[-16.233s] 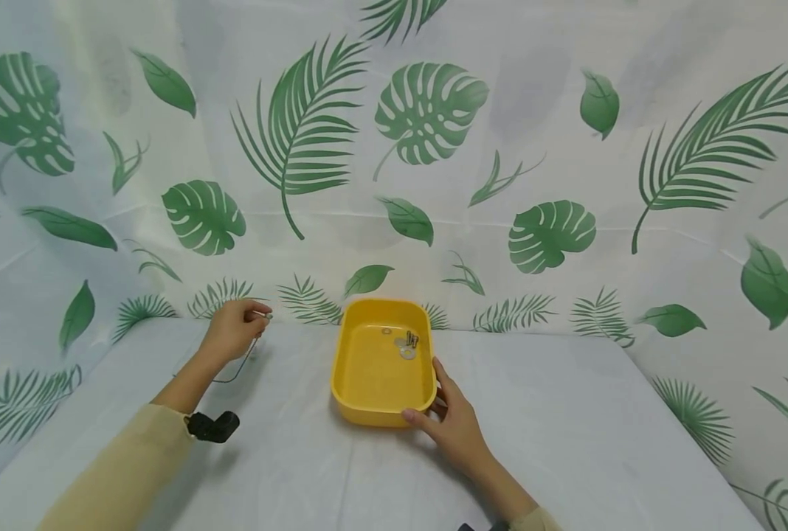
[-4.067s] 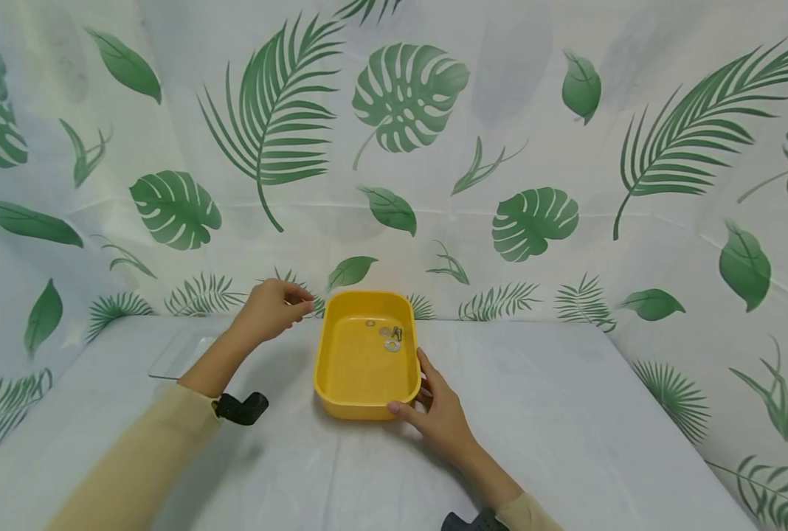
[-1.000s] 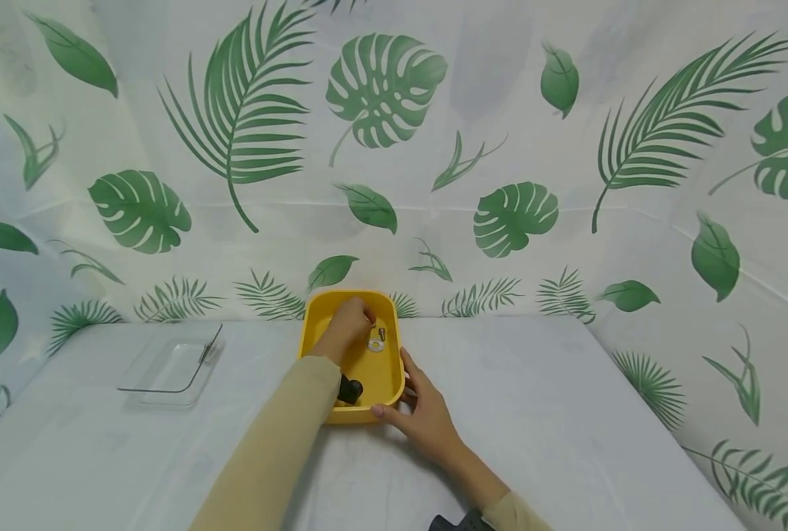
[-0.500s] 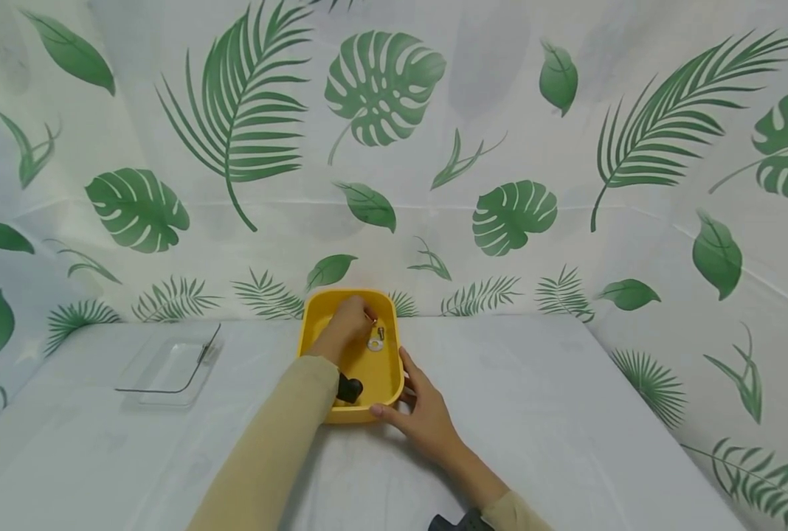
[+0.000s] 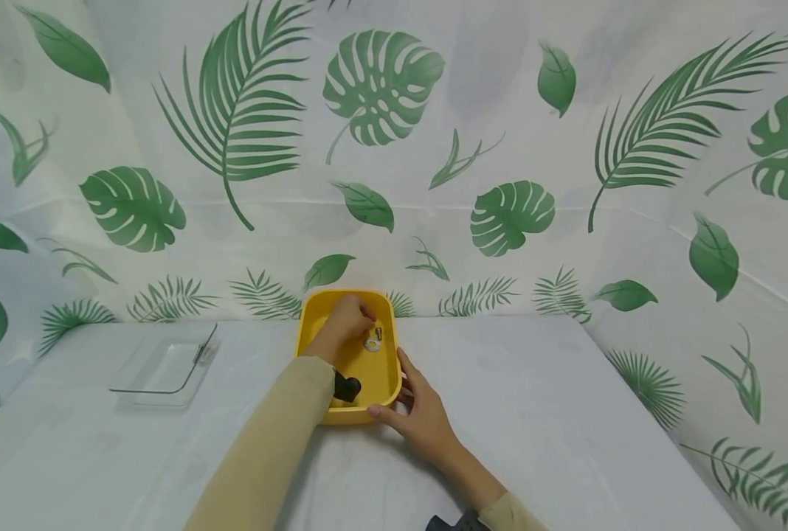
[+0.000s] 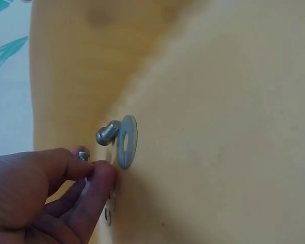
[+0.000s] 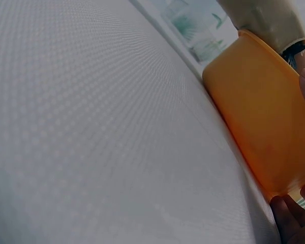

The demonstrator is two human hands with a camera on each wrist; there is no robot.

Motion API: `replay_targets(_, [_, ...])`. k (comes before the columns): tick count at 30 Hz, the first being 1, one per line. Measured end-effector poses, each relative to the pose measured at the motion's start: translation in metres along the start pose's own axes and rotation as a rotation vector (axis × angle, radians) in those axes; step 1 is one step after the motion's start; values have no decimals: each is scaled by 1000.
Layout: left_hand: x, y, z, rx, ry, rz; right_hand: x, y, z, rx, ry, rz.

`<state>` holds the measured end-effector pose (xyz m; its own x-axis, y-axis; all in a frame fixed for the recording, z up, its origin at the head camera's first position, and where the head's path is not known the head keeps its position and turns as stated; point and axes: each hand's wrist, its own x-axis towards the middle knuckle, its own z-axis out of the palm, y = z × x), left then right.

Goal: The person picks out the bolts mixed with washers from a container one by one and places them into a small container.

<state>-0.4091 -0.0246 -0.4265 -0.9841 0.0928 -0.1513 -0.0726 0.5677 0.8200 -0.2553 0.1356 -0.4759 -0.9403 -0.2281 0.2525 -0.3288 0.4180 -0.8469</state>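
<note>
My left hand [image 5: 349, 317] reaches into the yellow plastic bin [image 5: 375, 383]. In the left wrist view its thumb and forefinger pinch a small metal bolt [image 6: 84, 155], head up, shank mostly hidden by the fingers. Just beyond the fingertips, a second bolt [image 6: 109, 132] leans against a flat washer [image 6: 127, 143]. Lower washers [image 6: 111, 200] are partly covered by the fingers. My right hand [image 5: 427, 420] grips the bin's near right corner, thumb at the front rim and fingers along the side wall. The bin's outer wall [image 7: 259, 107] fills the right of the right wrist view.
A clear rectangular container [image 5: 164, 369] stands on the white-covered table [image 5: 533, 413], left of the bin. A small thing at its right edge is too small to tell. Behind the table hangs a white leaf-print cloth [image 5: 434, 162].
About four seconds ago my left hand was left of the bin; it is now inside, among the bolts and washers. Over the last second it barely moves. My right hand keeps its hold on the bin.
</note>
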Motion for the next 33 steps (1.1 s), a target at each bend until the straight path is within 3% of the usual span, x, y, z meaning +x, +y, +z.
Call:
replay_targets(10, [-5, 4, -2, -4, -26, 26, 0, 2, 0, -9, -3, -11])
replay_targets(17, [-13, 8, -5, -127, -39, 28, -1, -1, -1, 0, 0, -7])
replay_targets(22, [-13, 8, -6, -160, -22, 25, -1, -3, -1, 7, 2, -16])
replay_targets(33, [-1, 5, -6, -182, 71, 3, 0, -2, 0, 6, 1, 17])
